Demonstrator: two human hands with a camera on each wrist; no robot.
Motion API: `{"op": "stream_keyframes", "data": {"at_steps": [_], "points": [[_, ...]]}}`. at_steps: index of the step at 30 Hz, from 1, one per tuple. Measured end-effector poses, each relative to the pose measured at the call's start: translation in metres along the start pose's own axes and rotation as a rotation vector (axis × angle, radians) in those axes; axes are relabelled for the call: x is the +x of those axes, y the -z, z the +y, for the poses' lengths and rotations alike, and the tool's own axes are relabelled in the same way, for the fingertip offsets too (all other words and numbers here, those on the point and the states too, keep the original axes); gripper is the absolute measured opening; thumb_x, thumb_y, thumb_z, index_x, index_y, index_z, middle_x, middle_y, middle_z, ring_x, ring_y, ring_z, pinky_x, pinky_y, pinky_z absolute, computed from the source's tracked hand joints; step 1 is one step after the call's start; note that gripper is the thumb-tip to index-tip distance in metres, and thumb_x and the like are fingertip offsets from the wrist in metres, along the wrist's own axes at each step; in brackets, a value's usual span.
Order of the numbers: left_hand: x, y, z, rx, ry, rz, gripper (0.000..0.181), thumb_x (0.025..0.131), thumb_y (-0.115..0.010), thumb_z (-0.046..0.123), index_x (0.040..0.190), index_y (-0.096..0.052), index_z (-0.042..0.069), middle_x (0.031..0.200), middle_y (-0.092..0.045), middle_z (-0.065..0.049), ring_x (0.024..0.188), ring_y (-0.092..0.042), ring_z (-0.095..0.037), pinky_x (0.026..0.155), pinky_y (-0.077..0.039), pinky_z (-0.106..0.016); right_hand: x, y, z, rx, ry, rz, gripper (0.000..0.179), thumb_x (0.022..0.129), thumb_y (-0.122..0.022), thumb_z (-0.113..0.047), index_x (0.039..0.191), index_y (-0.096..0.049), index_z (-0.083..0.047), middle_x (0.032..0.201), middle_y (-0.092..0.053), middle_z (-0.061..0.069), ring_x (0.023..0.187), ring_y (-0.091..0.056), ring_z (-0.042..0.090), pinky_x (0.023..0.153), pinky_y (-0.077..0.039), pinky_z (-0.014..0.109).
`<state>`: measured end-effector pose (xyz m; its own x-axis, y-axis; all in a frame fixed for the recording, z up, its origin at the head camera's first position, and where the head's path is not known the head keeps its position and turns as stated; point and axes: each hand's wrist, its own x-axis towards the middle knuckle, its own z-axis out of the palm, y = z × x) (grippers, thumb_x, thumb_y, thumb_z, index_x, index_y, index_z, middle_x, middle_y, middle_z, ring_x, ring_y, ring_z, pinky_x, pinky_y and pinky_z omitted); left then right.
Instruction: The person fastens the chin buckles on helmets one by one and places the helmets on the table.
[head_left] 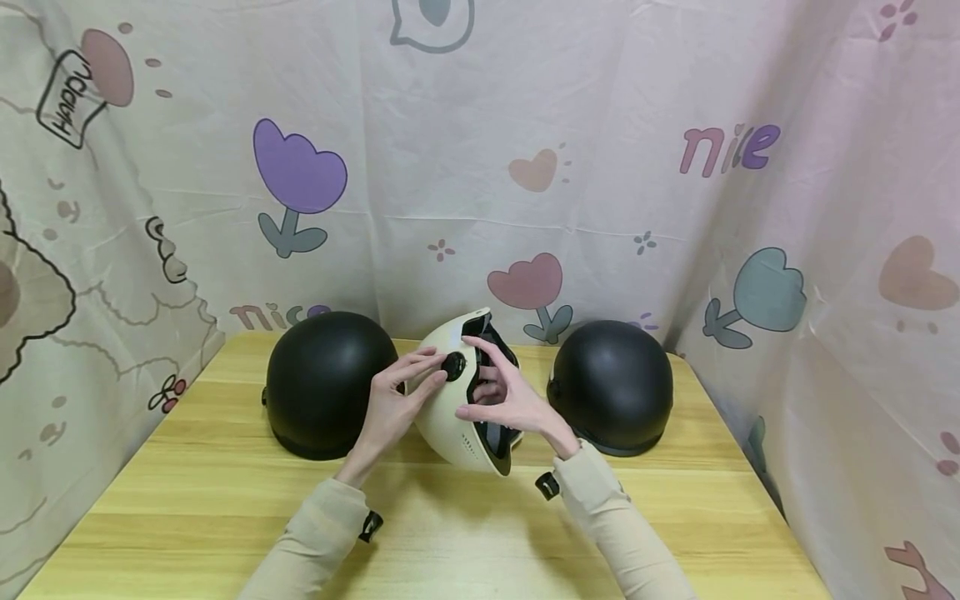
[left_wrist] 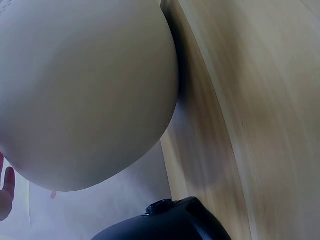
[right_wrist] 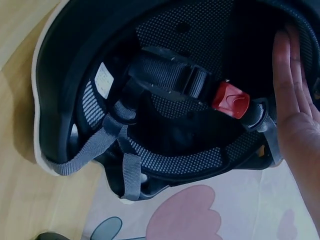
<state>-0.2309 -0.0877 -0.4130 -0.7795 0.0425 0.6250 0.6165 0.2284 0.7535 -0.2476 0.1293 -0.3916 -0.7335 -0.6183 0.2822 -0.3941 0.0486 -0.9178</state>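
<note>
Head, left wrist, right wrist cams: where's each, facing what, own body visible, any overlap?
Head: worn on the head, facing forward and down at the cream helmet between left black helmet and right black helmet; left hand, right hand and sleeves show.
Left wrist: on that wrist, facing the helmet's outer shell; fingers at left edge.
Right wrist: on that wrist, facing into the padded interior and red buckle; right hand at right edge.
Shared: head and right wrist both show the right hand and interior.

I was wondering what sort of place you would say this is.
Probably an improvised indoor filming or work corner: patterned cloth hangs around three sides of a wooden table, on which a cream helmet lies tilted between two black helmets.
</note>
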Motion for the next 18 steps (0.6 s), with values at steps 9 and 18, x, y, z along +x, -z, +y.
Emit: {"op": "stream_keyframes", "data": {"at_steps": [9, 18], "points": [[-0.0011, 0.0005, -0.0027, -0.013, -0.013, -0.008, 0.027, 0.091, -0.073, 0.005, 0.118, -0.075, 0.005, 0.123, -0.072, -0.015, 0.127, -0.062, -0.031, 0.111, -0.038, -0.012, 0.0003, -0.0003, -0.0009, 0.013, 0.027, 0.054, 0.086, 0.082, -0.075, 0.006, 0.153, -0.030, -0.014, 0.109, -0.071, 0.028, 0.081, -0.073, 0.012, 0.072, -0.059, 0.027], [-0.0018, 0.0028, -0.0054, 0.026, 0.016, 0.008, 0.029, 0.093, -0.072, 0.011, 0.122, -0.074, 0.009, 0.135, -0.067, -0.010, 0.131, -0.058, -0.027, 0.112, -0.038, -0.014, 0.0004, 0.0000, -0.0022, -0.030, 0.026, 0.072, 0.087, 0.080, -0.075, 0.005, 0.152, -0.031, -0.018, 0.108, -0.072, 0.028, 0.082, -0.074, 0.012, 0.075, -0.058, 0.026]]}}
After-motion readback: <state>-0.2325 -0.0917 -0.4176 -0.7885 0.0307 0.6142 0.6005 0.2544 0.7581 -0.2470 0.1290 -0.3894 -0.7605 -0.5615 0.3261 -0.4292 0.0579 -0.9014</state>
